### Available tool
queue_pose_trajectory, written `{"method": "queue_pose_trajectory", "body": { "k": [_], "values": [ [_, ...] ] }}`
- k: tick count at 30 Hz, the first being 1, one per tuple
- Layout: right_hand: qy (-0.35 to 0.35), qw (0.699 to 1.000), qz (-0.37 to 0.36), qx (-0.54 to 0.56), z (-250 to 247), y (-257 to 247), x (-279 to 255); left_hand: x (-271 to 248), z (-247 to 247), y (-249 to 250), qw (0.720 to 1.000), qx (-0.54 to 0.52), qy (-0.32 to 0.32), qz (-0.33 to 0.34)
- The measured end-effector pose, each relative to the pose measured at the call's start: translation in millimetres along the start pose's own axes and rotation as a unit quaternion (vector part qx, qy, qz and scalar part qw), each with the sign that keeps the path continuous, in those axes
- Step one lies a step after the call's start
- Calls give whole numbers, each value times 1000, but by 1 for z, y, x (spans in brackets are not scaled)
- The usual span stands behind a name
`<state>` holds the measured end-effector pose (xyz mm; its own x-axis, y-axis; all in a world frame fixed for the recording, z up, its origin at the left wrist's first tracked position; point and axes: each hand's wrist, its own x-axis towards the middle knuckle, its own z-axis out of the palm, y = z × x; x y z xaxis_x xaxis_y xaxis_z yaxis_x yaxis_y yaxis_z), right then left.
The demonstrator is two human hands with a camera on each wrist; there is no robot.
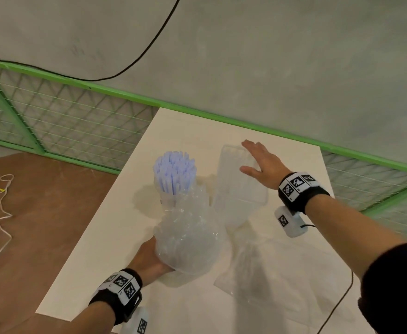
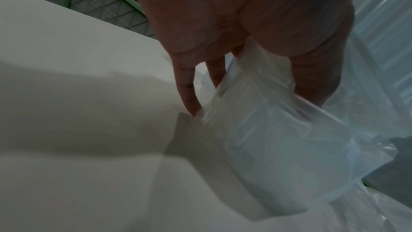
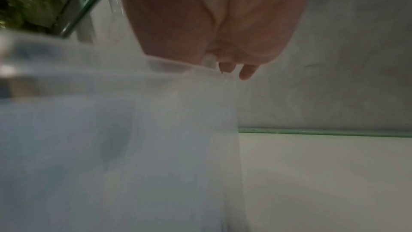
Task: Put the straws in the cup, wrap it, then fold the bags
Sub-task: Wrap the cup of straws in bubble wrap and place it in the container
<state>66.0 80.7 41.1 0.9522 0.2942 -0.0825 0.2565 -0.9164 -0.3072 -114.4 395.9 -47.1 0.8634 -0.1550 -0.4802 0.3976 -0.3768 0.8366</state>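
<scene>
A bundle of pale blue straws [image 1: 173, 172] stands upright in a clear cup [image 1: 167, 201] on the white table [image 1: 96, 249]. Bubble wrap [image 1: 188, 237] bulges around the cup's near side and hides most of it. My left hand [image 1: 149, 259] grips the wrap low at the near left, its fingers hidden behind it. The left wrist view shows that hand [image 2: 245, 98] pinching the wrap [image 2: 278, 138] between thumb and fingers. My right hand [image 1: 255, 160] lies flat, fingers straight, on a clear bag [image 1: 238, 189] right of the cup. In the right wrist view the bag [image 3: 133, 138] is a blur.
Another clear bag [image 1: 270, 268] lies crumpled at the near right of the table. A green mesh fence [image 1: 77, 116] runs along the table's far edge. A white cord [image 1: 2, 213] lies on the brown floor at left. A black cable [image 1: 337, 307] trails from my right wrist.
</scene>
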Motion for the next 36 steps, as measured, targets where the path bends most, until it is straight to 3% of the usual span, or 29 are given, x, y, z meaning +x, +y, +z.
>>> {"method": "queue_pose_trajectory", "body": {
  "k": [3,10,16,18,20,22,24,25,28,31,33,36],
  "values": [
    [11,1000,13,-11,-3,3,11,-2,3,4,1000,-8,6,12],
    [-53,996,17,-69,4,1,30,1,2,2,1000,-8,-4,3],
    [-56,992,22,-110,9,-3,9,8,-1,-9,997,1,-73,-26],
    [-60,989,29,-128,8,-9,0,7,0,-8,998,15,-55,-15],
    [-33,992,39,-116,0,-17,-11,6,-1,-7,1000,28,-10,4],
    [55,996,21,-65,-12,-31,-24,7,-1,-9,999,34,-1,9],
    [142,989,-43,20,-24,-51,-44,7,-1,-10,999,40,-8,-2],
    [149,983,-84,64,-27,-63,-58,10,-2,-13,999,36,-10,-8],
    [30,978,-148,142,-23,-100,-106,13,-2,-18,999,37,8,6],
    [-97,976,-132,141,6,-124,-139,17,0,-25,999,40,20,12],
    [-77,977,-134,146,29,-132,-147,16,2,-25,998,40,35,21],
    [7,976,-135,171,51,-135,-147,18,6,-26,999,24,36,31]
  ]
}}
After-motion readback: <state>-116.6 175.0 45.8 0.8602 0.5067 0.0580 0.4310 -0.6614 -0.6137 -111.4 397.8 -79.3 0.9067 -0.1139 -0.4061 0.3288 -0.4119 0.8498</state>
